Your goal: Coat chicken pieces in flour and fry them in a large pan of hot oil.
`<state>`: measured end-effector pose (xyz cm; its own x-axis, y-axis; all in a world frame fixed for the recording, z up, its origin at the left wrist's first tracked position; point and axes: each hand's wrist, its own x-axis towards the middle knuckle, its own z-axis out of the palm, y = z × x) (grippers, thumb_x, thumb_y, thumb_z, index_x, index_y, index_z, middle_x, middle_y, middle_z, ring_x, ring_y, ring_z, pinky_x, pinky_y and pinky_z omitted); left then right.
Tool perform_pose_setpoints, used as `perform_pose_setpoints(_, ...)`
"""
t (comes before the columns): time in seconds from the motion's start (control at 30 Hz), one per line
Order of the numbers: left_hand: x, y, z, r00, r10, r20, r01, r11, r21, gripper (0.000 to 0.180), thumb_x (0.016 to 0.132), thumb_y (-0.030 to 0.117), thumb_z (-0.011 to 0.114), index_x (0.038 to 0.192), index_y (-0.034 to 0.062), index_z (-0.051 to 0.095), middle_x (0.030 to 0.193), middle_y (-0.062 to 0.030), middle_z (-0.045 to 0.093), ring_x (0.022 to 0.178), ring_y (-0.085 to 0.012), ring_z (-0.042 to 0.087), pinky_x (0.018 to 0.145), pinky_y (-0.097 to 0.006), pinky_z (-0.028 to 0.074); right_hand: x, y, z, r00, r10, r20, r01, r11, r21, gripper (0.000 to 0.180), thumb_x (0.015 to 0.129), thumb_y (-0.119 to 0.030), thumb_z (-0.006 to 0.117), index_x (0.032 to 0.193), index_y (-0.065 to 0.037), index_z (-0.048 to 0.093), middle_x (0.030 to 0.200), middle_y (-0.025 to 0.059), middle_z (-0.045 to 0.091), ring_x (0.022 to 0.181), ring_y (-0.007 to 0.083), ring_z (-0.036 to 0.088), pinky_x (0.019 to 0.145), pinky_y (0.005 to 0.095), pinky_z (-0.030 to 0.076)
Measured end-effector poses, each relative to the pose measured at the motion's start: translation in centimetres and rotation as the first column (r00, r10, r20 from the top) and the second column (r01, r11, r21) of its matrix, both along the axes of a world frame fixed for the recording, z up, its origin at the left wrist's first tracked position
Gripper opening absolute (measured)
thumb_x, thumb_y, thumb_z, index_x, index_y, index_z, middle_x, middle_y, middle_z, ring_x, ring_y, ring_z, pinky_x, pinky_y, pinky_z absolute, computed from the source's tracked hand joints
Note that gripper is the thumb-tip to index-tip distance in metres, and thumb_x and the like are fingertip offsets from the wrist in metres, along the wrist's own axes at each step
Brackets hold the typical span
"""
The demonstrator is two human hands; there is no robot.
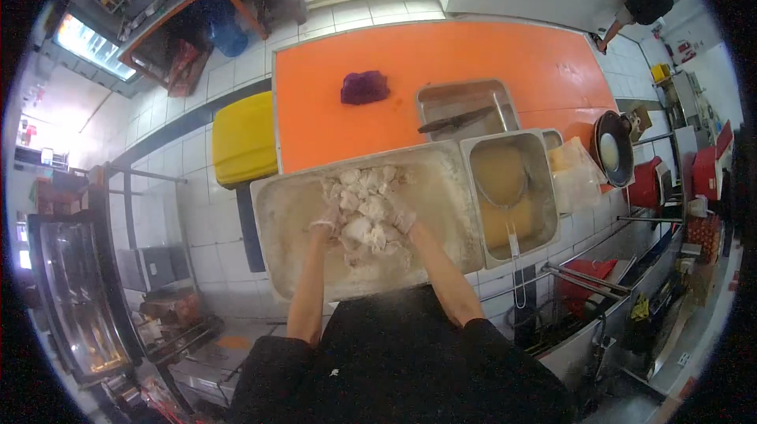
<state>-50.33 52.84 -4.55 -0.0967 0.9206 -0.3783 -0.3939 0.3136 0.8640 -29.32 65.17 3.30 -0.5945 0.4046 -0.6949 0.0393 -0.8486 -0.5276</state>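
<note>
Flour-coated chicken pieces (364,201) lie heaped in a wide metal tray (260,228) that also holds loose pale flour (432,187). On the heap's left side, my left hand (326,220), in a thin clear glove, is closed around some of the pieces. My right hand (401,216), gloved the same way, grips the heap from the right. The pieces and flour partly hide the fingers of both hands. To the right of the tray stands a deep metal pan (544,215) of cloudy liquid, with a wire strainer (514,244) resting in it.
Behind the tray is an orange table (473,49) with a purple cloth (365,87) and a shallow metal pan holding a knife (456,119). A yellow bin (243,140) stands left. At right are a plastic bag (576,179) and dark wok (613,148). Another person (650,0) stands far right.
</note>
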Motion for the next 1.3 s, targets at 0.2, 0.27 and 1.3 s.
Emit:
perform_pose_setpoints(0.2,3.5,-2.1,4.0,0.797,-0.311,-0.518,0.237,0.949,-0.206,0.057,0.086,0.043,0.050,0.125,0.0024,0.048,0.121,-0.0208,0.054,0.105,-0.0301,0.057,0.083,-0.045,0.047,2.1,-1.1,0.7,0.899,-0.084,-0.430,0.046,0.994,-0.097,0.042,0.089,-0.029,0.057,0.125,-0.009,0.048,0.113,0.0043,0.056,0.101,0.0153,0.056,0.080,0.0274,0.051)
perform_pose_setpoints(0.27,3.6,-2.6,5.8,0.550,-0.481,-0.682,0.349,0.875,-0.335,0.054,0.086,0.042,0.049,0.123,0.0030,0.050,0.121,-0.0215,0.054,0.103,-0.0305,0.057,0.081,-0.045,0.047,2.3,-0.5,5.3,0.934,0.094,-0.345,0.176,0.718,0.673,0.039,0.088,-0.025,0.057,0.122,-0.009,0.050,0.112,0.0054,0.057,0.100,0.0170,0.057,0.080,0.0294,0.051)
perform_pose_setpoints(1.3,-2.7,-12.0,-0.7,0.190,-0.353,-0.916,-0.244,0.887,-0.393,0.056,0.091,0.038,0.048,0.135,0.0052,0.036,0.094,-0.0181,0.063,0.082,-0.0269,0.061,0.071,-0.042,0.049,6.1,-6.0,-6.7,0.814,0.408,0.413,-0.525,0.821,0.226,0.050,0.094,-0.036,0.043,0.130,-0.001,0.039,0.122,0.0158,0.048,0.112,0.0297,0.048,0.087,0.0434,0.042)
